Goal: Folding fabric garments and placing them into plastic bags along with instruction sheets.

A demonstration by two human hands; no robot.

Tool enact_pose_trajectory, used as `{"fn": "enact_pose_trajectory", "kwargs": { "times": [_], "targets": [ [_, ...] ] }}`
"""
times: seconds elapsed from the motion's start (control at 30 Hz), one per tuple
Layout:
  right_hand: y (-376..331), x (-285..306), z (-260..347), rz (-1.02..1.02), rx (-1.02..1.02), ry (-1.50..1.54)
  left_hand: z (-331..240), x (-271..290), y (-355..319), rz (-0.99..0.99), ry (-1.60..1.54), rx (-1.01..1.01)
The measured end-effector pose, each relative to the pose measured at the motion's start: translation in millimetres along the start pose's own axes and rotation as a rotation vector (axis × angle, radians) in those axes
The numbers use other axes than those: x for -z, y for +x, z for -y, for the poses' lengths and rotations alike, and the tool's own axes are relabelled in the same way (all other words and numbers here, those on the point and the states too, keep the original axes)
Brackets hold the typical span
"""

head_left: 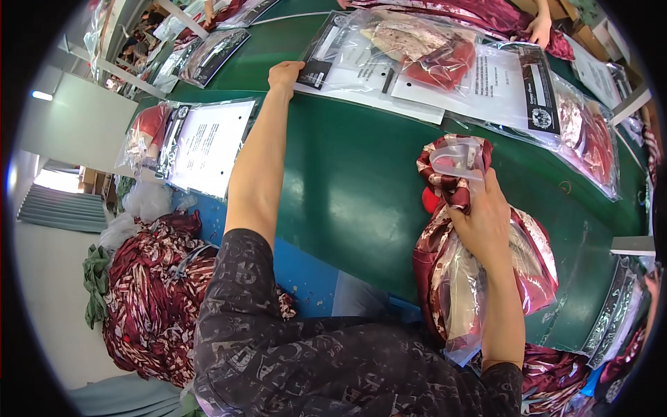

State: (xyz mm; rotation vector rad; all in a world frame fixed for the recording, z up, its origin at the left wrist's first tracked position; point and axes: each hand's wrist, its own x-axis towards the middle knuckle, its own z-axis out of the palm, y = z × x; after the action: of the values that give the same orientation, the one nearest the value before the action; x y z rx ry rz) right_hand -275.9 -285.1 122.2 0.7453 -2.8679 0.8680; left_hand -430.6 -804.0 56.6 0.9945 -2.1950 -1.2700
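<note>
My left hand (286,75) reaches to the far side of the green table, its fingers closed at the corner of a clear plastic bag (321,52) with a black-edged printed sheet. My right hand (486,219) grips a maroon and cream satin garment bundle (445,254), partly in clear plastic, at the table's right. A looped translucent plastic piece (458,158) and a red round bit (430,201) show at the bundle's top. Beyond it lie overlapping printed sheets (486,80) and a bagged red and cream fabric piece (424,52). My palm hides part of the bundle.
Another bagged sheet with red fabric (208,142) lies at the green table's (347,187) left end. A large heap of maroon striped fabric (156,299) stands low at left. Across the table, a co-worker's hand (540,29) touches maroon fabric. A metal post (632,244) juts in at right.
</note>
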Motion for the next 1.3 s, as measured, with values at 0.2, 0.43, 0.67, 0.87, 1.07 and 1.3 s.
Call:
{"fn": "enact_pose_trajectory", "kwargs": {
  "times": [0.2, 0.43, 0.67, 0.87, 1.07, 1.3],
  "targets": [
    [5, -4, -3, -0.006, -0.015, 0.019, -53, -13, -37, 0.040, -0.222, 0.074],
    [1, -7, -7, -0.031, 0.007, 0.069, -87, 89, -10, -0.232, -0.141, -0.433],
    [1, -8, -14, -0.107, 0.075, 0.066, -115, 359, -69, -0.340, -0.292, -0.408],
    [5, -16, -16, -0.132, 0.109, 0.081, -157, 433, -161, -0.435, -0.162, -0.446],
    [5, 2, 1, -0.095, 0.018, 0.205, -155, 429, -186, -0.302, -0.339, -0.396],
    [6, 32, 18, -0.158, -0.057, 0.648, -8, 296, -130, -0.066, 0.001, -0.093]
  ]
}}
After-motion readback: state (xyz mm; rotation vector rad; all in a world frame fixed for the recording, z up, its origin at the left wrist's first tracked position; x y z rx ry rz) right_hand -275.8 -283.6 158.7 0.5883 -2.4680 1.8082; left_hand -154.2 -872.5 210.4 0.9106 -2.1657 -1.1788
